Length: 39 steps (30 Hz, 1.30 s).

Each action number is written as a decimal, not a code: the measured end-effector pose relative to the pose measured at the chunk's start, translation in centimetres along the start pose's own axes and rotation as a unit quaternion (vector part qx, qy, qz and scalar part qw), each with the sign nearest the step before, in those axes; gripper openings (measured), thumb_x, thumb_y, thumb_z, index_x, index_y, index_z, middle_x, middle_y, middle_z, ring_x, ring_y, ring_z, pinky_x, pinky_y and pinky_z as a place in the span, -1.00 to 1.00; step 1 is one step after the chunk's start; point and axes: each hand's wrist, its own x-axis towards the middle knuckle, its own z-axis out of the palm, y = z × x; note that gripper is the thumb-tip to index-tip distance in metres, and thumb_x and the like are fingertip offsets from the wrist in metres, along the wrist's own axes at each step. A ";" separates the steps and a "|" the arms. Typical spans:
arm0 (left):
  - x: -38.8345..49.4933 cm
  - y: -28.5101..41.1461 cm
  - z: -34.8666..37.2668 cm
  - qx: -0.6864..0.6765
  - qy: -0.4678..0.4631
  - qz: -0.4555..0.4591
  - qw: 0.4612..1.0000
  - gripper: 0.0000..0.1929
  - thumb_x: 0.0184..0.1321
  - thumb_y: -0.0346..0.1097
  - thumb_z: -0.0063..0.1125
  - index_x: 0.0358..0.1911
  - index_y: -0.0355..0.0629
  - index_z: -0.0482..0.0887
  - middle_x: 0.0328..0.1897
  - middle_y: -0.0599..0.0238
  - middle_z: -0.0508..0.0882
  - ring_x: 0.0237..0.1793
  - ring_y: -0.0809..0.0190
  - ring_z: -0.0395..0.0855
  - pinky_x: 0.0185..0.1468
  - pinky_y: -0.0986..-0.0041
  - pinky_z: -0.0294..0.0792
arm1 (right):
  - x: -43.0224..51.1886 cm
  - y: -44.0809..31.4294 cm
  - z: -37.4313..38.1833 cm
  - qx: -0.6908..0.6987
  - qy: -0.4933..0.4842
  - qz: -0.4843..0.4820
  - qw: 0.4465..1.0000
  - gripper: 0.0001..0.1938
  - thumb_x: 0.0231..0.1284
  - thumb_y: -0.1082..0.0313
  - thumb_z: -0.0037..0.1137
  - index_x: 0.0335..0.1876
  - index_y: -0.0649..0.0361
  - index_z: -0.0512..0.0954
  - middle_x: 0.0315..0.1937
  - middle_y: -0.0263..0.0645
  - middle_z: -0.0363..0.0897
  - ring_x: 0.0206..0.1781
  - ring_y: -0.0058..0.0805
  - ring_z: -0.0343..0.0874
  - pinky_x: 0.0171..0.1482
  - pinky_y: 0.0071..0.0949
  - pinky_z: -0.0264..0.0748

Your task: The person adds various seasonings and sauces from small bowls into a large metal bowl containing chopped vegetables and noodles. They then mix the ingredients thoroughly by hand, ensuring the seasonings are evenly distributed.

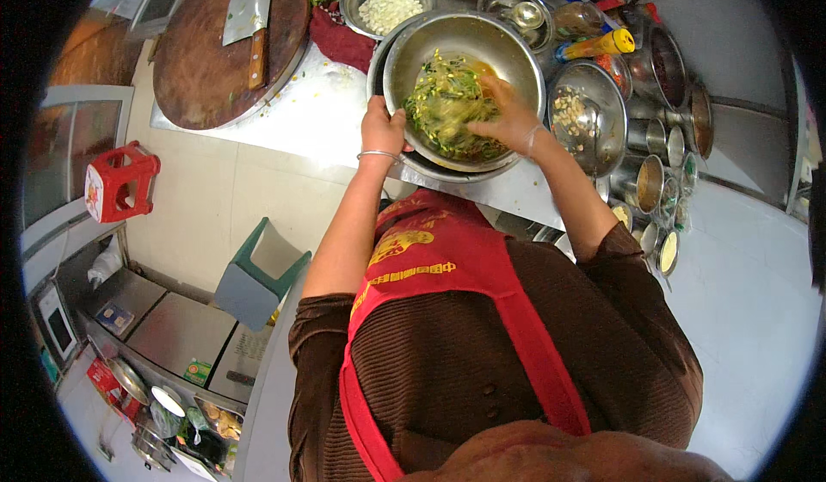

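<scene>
Chopped greens with small yellow bits (445, 104) lie in a large stainless steel bowl (416, 36), with reddish liquid at their right edge. Another metal basin (377, 72) shows beneath this bowl. My left hand (385, 127), with a bangle at the wrist, grips the rims at the lower left. Inside the bowl, my right hand (510, 117) has its fingers spread at the right side of the greens, in what looks like a clear plastic glove. The greens are blurred beside its fingertips, and part of the fingers is hard to make out.
A cleaver (251, 11) rests on a round wooden chopping block (187, 62) at the left. Beyond the bowl are a bowl of chopped white pieces (389, 9) and a dark red cloth (339, 40). A metal bowl with a ladle (603, 140), several pots and bottles crowd the right.
</scene>
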 end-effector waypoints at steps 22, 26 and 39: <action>-0.1 0.2 -0.3 -0.012 -0.008 0.016 1.000 -0.81 0.29 -0.46 0.10 -0.09 -0.28 0.43 -0.39 0.19 0.57 -0.64 0.26 0.57 -0.67 0.47 0.53 | 4.6 3.4 -0.3 0.045 0.173 -0.011 0.984 -0.34 -0.07 0.62 0.19 0.32 0.27 0.42 0.29 0.05 0.44 0.33 -0.07 0.45 0.35 -0.38 0.35; -0.4 0.8 -0.6 -0.029 -0.015 0.001 0.999 -0.84 0.32 -0.45 0.08 -0.12 -0.30 0.41 -0.39 0.17 0.56 -0.63 0.24 0.59 -0.68 0.45 0.53 | 5.2 1.3 -0.9 0.065 0.061 -0.046 0.995 -0.32 -0.06 0.57 0.29 0.32 0.13 0.43 0.36 -0.06 0.34 0.39 -0.09 0.36 0.40 -0.34 0.31; -0.3 0.7 -0.2 -0.019 0.015 0.004 1.000 -0.78 0.32 -0.42 0.05 -0.04 -0.37 0.44 -0.31 0.02 0.63 -0.56 0.13 0.67 -0.65 0.36 0.57 | 0.1 -0.4 5.2 -0.266 -0.064 -0.182 0.945 -0.37 0.05 0.00 0.33 0.30 -0.05 0.51 0.46 -0.21 0.24 0.52 -0.06 0.11 0.47 -0.14 0.18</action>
